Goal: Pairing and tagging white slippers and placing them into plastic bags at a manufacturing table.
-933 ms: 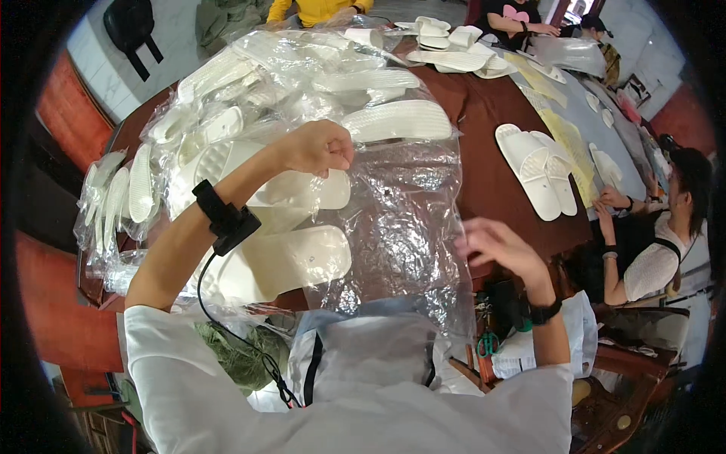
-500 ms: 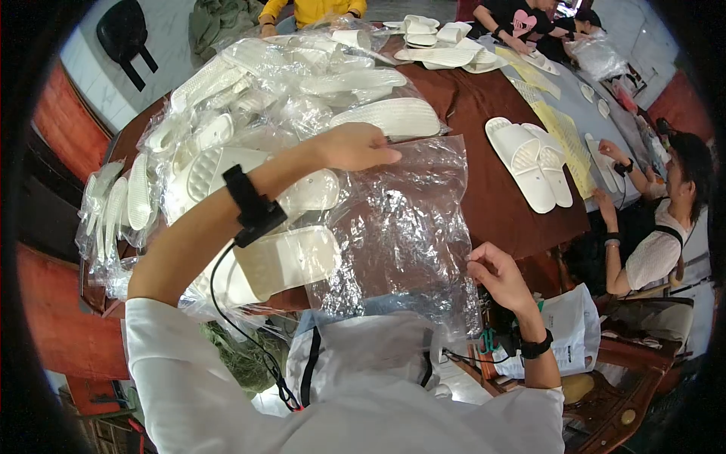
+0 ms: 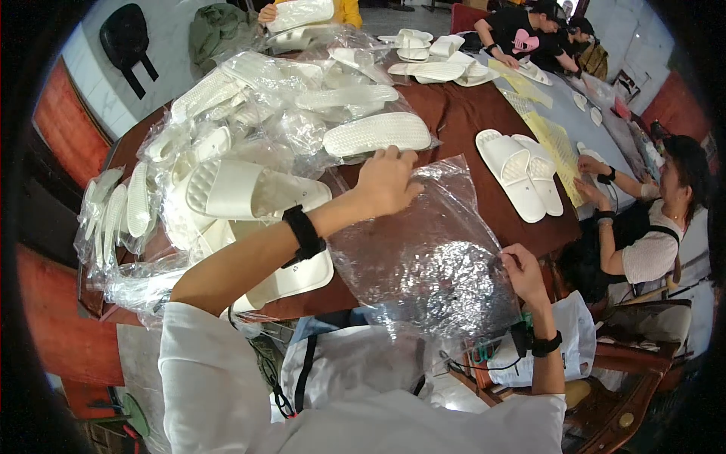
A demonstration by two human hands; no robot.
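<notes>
A clear plastic bag [image 3: 423,265] spreads between my hands, its lower part past the table's near edge. My left hand [image 3: 387,183] has its fingers bent over the bag's upper edge; the fingertips are partly hidden. At the right edge, my right hand [image 3: 524,274] pinches the film between thumb and fingers. Left of the bag lies an unwrapped white slipper [image 3: 227,189], and another white slipper [image 3: 306,274] shows partly beneath my left forearm. A pair of white slippers [image 3: 522,175] rests side by side on the table, right of the bag.
Bagged white slippers [image 3: 265,91] are heaped on the brown-covered table [image 3: 454,113]. More loose slippers [image 3: 439,64] lie at the far side. A co-worker [image 3: 650,212] sits at the right, and others work at the back. A wooden chair [image 3: 635,378] stands at lower right.
My left hand has moved right and slightly down along the bag. The right hand has shifted right, drawing the bag that way. The co-worker in yellow now holds up a wrapped slipper.
</notes>
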